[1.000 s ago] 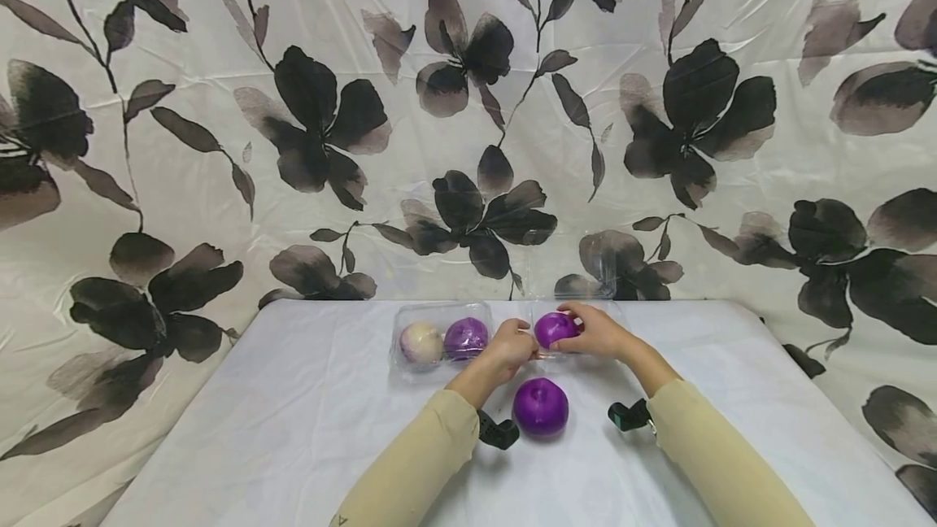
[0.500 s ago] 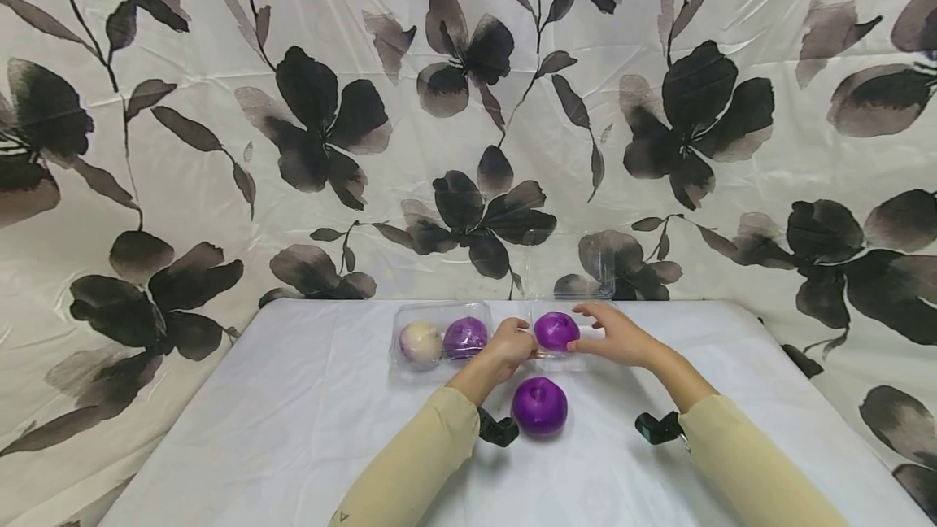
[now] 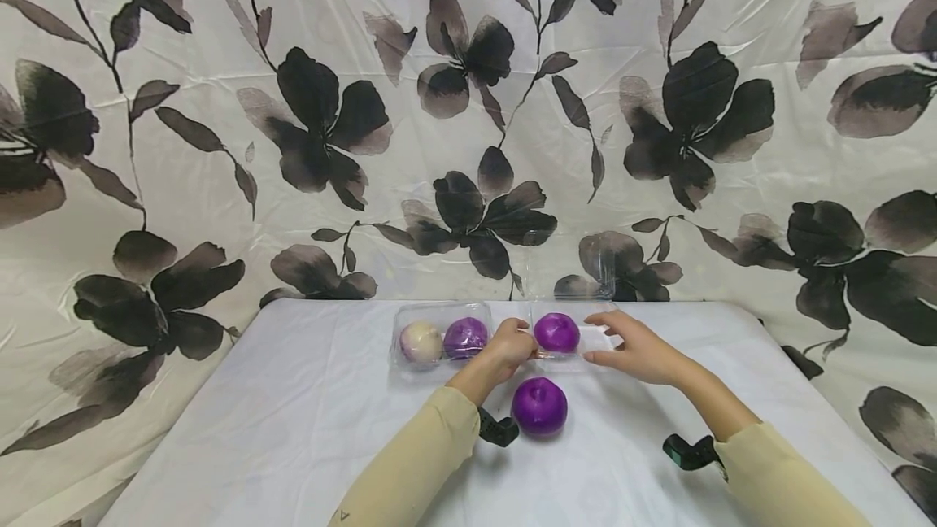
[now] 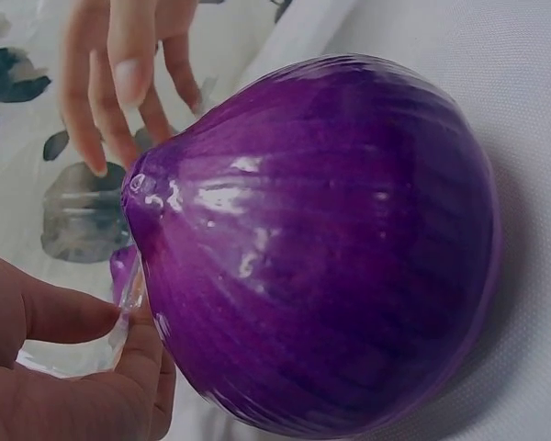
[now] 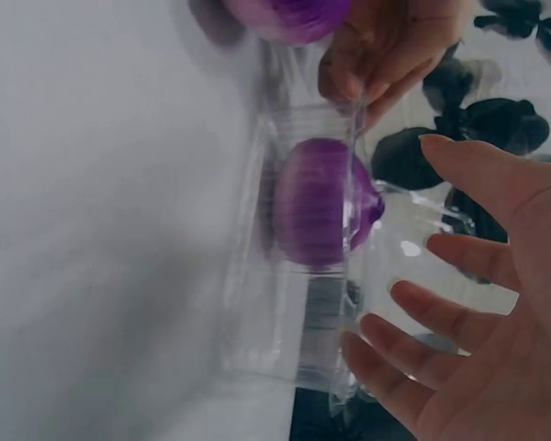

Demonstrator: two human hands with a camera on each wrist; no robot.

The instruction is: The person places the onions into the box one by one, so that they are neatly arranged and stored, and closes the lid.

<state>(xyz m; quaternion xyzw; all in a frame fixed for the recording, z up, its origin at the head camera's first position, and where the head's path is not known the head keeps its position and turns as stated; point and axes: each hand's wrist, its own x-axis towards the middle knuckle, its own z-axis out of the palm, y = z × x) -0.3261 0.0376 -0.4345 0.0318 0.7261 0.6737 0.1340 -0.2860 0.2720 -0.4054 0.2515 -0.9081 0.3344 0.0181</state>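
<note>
A purple onion (image 3: 556, 333) sits at the left end of a clear plastic clamshell box (image 5: 262, 335), whose lid stands raised at the back. My left hand (image 3: 510, 346) pinches the box's rim at its left side between thumb and fingers, as the left wrist view shows. At the box's right end hovers my right hand (image 3: 638, 348), fingers spread and holding nothing; the right wrist view shows them apart from the onion. A second purple onion (image 3: 540, 407) rests on the table in front of the box, large in the left wrist view.
Left of my left hand stands another clear box (image 3: 439, 310), holding a whitish, purple-tinged round vegetable (image 3: 420, 341) and a purple onion (image 3: 465, 337). White cloth (image 3: 293, 429) covers the table. A flower-printed curtain (image 3: 468, 137) hangs directly behind.
My right hand has let go of the onion in the box and drawn back to the right, its fingers opening. My left hand has stayed in place on the box's rim.
</note>
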